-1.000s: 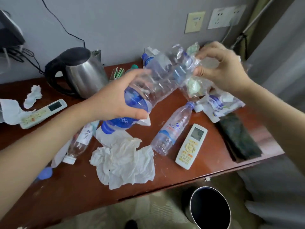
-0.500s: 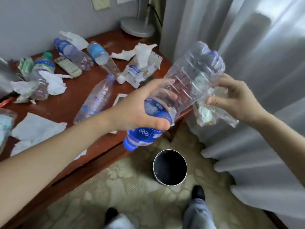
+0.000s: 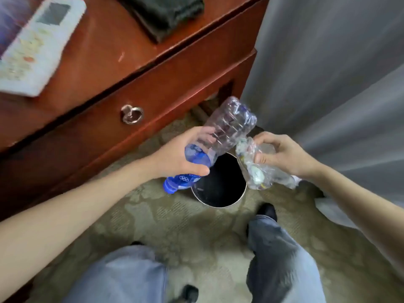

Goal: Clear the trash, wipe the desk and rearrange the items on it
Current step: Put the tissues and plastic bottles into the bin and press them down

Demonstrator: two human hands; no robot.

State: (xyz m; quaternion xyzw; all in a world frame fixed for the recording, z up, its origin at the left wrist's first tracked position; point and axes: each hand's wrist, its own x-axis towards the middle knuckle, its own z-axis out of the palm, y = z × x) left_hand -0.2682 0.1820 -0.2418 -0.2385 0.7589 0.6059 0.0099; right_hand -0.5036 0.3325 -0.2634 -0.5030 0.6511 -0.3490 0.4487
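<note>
Trash is held above the waste bin [image 3: 218,206], which stands on the carpet just off the front right corner of the bench [image 3: 105,51]. A clear plastic water bottle [image 3: 227,125] with a blue label and cap is gripped round its labelled half by the left hand [image 3: 181,158], fingers curled about it. The cap end points down over the bin's left rim rather than its middle. A crumpled clear plastic wrapper [image 3: 258,171] is pinched by the right hand [image 3: 282,154], the grip closed on its upper end and the bulk hanging over the right rim. Bottle and wrapper appear to touch. Since both loads sit over the rims, a release from here could be deflected by the metal edge onto the carpet. The long, tilted bottle might also bridge the opening or tip the bin. The light wrapper could cling to the fingers or drift aside. A white remote control [image 3: 35,44] and a dark folded cloth [image 3: 166,12] are seen near the bench's front edge.
</note>
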